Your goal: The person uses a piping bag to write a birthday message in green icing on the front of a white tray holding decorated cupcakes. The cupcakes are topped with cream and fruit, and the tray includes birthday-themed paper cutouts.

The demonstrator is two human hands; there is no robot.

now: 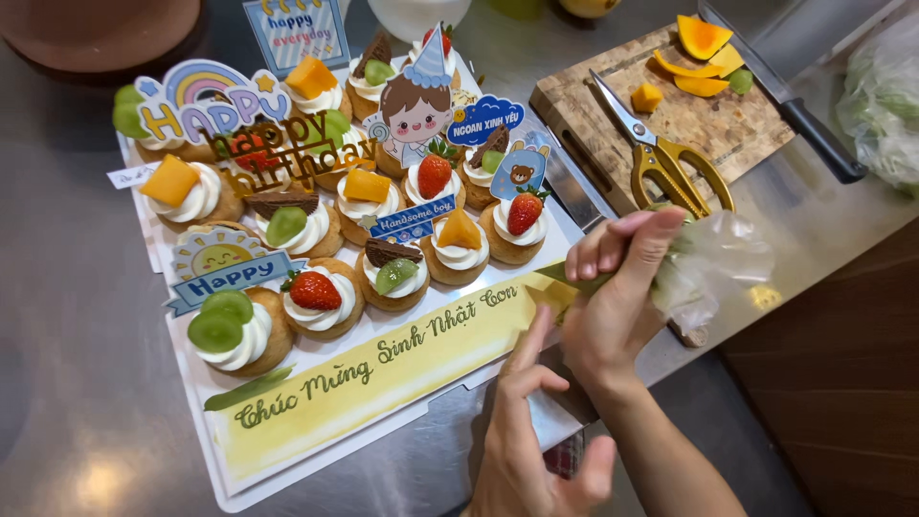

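My right hand [613,297] is closed around a clear piping bag [716,266] of green icing. The bag's tip [557,276] touches the right end of a yellow banner strip [383,369] that carries green piped handwriting. My left hand [526,431] lies open just below it, fingers apart and pointing up at the strip, fingertips by the edge of the white board [191,378]. The board holds several cream puffs [316,302] topped with strawberry, mango, kiwi and chocolate, with paper birthday toppers [416,101] stuck among them.
A wooden cutting board [713,129] at the upper right carries gold-handled scissors [661,158], mango pieces [704,43] and a black-handled knife [814,134]. A plastic bag [885,105] lies at the far right, a brown bowl [96,29] at the top left. Everything sits on a steel counter [67,316].
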